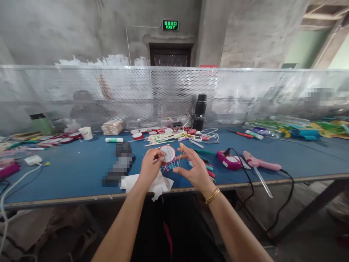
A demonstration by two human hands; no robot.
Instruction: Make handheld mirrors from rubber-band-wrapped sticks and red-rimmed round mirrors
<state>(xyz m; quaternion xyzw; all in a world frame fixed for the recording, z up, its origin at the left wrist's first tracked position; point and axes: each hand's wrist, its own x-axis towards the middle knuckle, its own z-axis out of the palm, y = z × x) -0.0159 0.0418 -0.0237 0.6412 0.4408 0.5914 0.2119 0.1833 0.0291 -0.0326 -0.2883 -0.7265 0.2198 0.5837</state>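
Between the thumb and fingers of my left hand (pixel 152 163) is a round white disc with a red rim (pixel 167 154), held tilted above the table. My right hand (pixel 192 163) is just to the right of it, thumb and fingers spread. A thin yellowish string or band (pixel 179 158) stretches between those fingertips; whether it is a loop I cannot tell. Small pink and blue curly pieces (pixel 170 166) lie beneath the disc. Below my left hand, a crumpled white tissue (pixel 160 182) hangs slightly over the table's front edge.
A pink glue gun (pixel 261 162) with a clear glue stick lies right, its black cord dropping off the edge. Beside it sits a magenta box (pixel 228 160). Several markers (pixel 210 171) lie by my right hand. A black bottle (pixel 200 112) stands behind, near several red-rimmed discs (pixel 137 135).
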